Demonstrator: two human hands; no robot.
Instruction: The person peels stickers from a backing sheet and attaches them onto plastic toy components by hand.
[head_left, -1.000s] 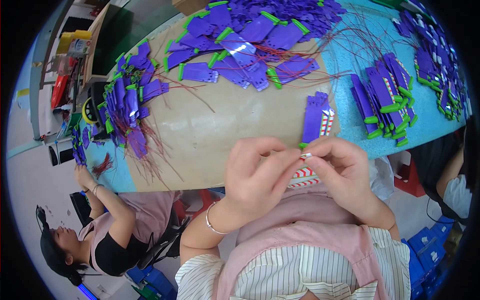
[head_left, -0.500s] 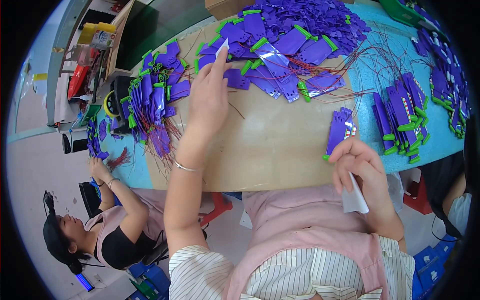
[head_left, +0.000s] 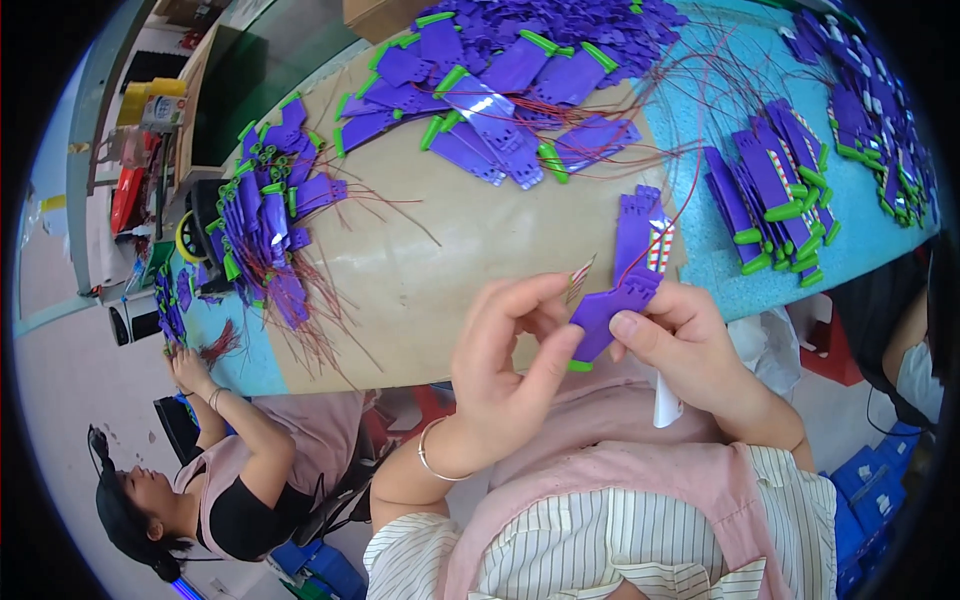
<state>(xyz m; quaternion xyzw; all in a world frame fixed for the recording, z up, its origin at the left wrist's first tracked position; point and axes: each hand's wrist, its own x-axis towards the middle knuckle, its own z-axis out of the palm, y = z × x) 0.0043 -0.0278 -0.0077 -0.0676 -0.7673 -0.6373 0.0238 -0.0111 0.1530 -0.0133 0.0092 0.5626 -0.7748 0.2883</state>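
My right hand (head_left: 690,335) pinches a flat purple plastic piece (head_left: 603,315) with a green end between thumb and fingers. A thin red wire runs up from that piece. Tucked under the same hand is a strip of white paper (head_left: 667,402). My left hand (head_left: 505,365) is curled close by, a small striped sticker (head_left: 579,278) at its index fingertip; its thumb touches or nearly touches the purple piece's lower corner. Just beyond my right hand, another purple piece (head_left: 632,225) lies on the board, with red-and-white striped stickers (head_left: 660,245) alongside.
Purple pieces with green ends (head_left: 490,110) cover the far side of the tan board (head_left: 450,240), before a bigger purple heap (head_left: 590,30). Stacked pieces with wires (head_left: 770,190) stand right, others (head_left: 265,220) left. A co-worker (head_left: 235,440) sits at the left.
My left hand has come back from the far pile toward my right hand. A purple piece with a red wire is now in my right hand, raised off the board.
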